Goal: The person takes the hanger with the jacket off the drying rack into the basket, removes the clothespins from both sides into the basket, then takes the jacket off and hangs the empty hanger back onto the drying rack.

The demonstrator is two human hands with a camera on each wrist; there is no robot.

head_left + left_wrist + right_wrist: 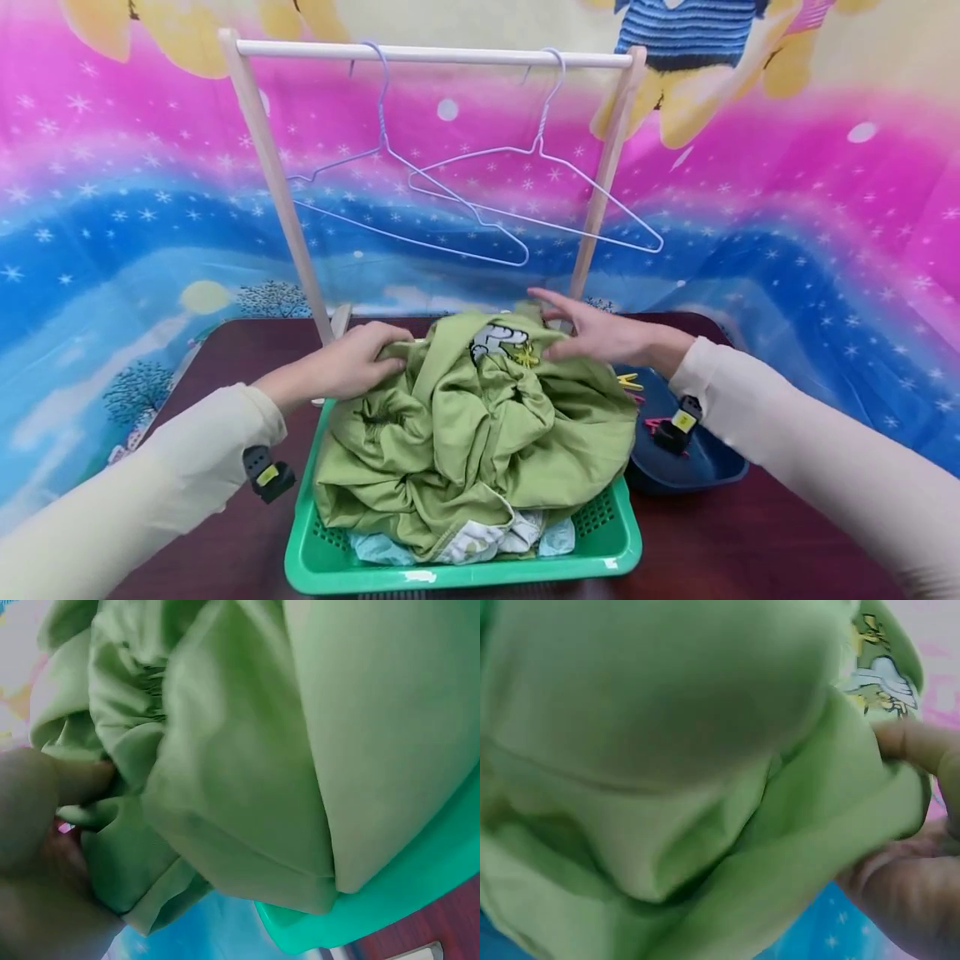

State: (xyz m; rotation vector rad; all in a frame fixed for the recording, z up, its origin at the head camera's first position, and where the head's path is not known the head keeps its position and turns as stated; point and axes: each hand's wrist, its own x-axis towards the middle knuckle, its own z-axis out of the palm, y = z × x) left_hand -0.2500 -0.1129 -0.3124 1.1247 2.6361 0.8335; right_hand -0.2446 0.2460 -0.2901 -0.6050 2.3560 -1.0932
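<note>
A bunched green garment (480, 417) with a gathered elastic opening and a white-and-yellow cartoon figure lies heaped over a green plastic basket (307, 550). At its upper left, my left hand (352, 362) pinches a fold of the cloth. In the left wrist view the thumb and fingers of that left hand (45, 847) close round the green fabric (240, 772). My right hand (596, 335) is at the garment's upper right edge, next to the cartoon figure. The right wrist view shows fabric (802, 855) between the fingers and thumb of the right hand (922, 877).
Behind the basket stands a wooden rack (435, 54) with two lilac wire hangers (382, 142) on its rod. To the right, a dark blue bin (701, 471) holds red and yellow clothespins. White and pale blue cloth (487, 537) shows under the garment. A patterned backdrop (825, 208) hangs behind.
</note>
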